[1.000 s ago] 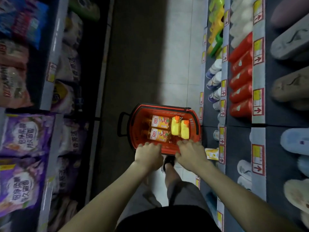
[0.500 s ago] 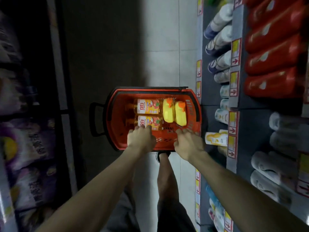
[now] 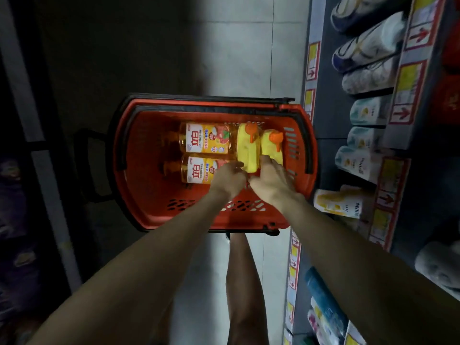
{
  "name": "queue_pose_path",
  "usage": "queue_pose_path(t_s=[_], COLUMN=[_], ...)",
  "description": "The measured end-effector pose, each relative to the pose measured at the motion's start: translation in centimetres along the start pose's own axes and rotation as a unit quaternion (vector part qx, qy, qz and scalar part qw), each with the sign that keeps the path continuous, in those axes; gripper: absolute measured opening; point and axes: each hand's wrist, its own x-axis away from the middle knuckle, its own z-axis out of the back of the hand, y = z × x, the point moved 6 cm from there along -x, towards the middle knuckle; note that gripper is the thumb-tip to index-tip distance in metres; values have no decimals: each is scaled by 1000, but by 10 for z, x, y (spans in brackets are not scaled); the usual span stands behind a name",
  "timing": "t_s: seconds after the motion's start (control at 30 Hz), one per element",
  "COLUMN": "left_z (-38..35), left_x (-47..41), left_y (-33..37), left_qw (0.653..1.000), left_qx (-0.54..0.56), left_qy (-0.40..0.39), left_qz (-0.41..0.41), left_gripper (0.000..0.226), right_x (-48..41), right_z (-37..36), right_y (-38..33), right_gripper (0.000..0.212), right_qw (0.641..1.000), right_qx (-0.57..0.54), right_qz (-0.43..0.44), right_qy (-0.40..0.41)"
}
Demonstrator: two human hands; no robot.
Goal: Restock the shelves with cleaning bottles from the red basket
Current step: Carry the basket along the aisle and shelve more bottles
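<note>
The head view looks straight down into a narrow aisle, where the basket (image 3: pixel 144 185) stands on the tile floor (image 3: pixel 236 58), close to the shelves (image 3: pixel 331 115) on the right. The basket is red with black handles folded along its rim, and one more black handle (image 3: pixel 87 165) sticks out on its left side. Four bottles lie inside it on their sides. Two amber bottles, the far one (image 3: pixel 206 141) and the near one (image 3: pixel 196 170), lie side by side and touching, with yellow and red labels facing up. Just right of them lie the left yellow bottle (image 3: pixel 247 150) and the right yellow bottle (image 3: pixel 271 148), also side by side, with their orange caps pointing away from the person. Both arms reach down into the basket. The left hand (image 3: pixel 229 178) is over the right end of the near amber bottle, and its curled fingers touch the near end of the left yellow bottle. The right hand (image 3: pixel 271 180) covers the near end of the right yellow bottle, with its fingers (image 3: pixel 265 161) curled at the gap between the two yellow bottles. For both hands I cannot tell if the grip is really closed on a bottle or only touching it. The two hands are almost touching each other. The shelves carry rows of pale packs (image 3: pixel 368 75), and price tags (image 3: pixel 312 63) with red arrows run along the edges. One bare leg (image 3: pixel 244 282) of the person shows below the basket. The left side of the aisle is very dark.
</note>
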Motion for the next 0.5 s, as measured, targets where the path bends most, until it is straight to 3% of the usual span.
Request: queue_pose_path(t_s=[0.1,0.2,0.27,0.37,0.5], left_z=[-16,-26,-31,-34,-32], left_x=[-17,-23,-24,-23,-17], left_y=[-12,-21,-26,-26,-20], left_qw=[970,939,925,925,939], left_qx=[232,327,362,361,325], left_qy=[-17,-36,-46,-51,-69], left_qz=[68,100,110,102,90], left_gripper=[46,41,41,34,39], right_x=[-27,-38,-43,-53,-56], right_z=[-17,-19,-22,-31,-33], right_y=[6,1,4,4,3], right_gripper=[54,39,24,50,47], right_qw=[981,952,914,852,832], right_qx=[-183,-292,-383,-494,-521], right_qz=[-60,-89,-128,-159,-176], right_qy=[-27,-22,-29,-61,-75])
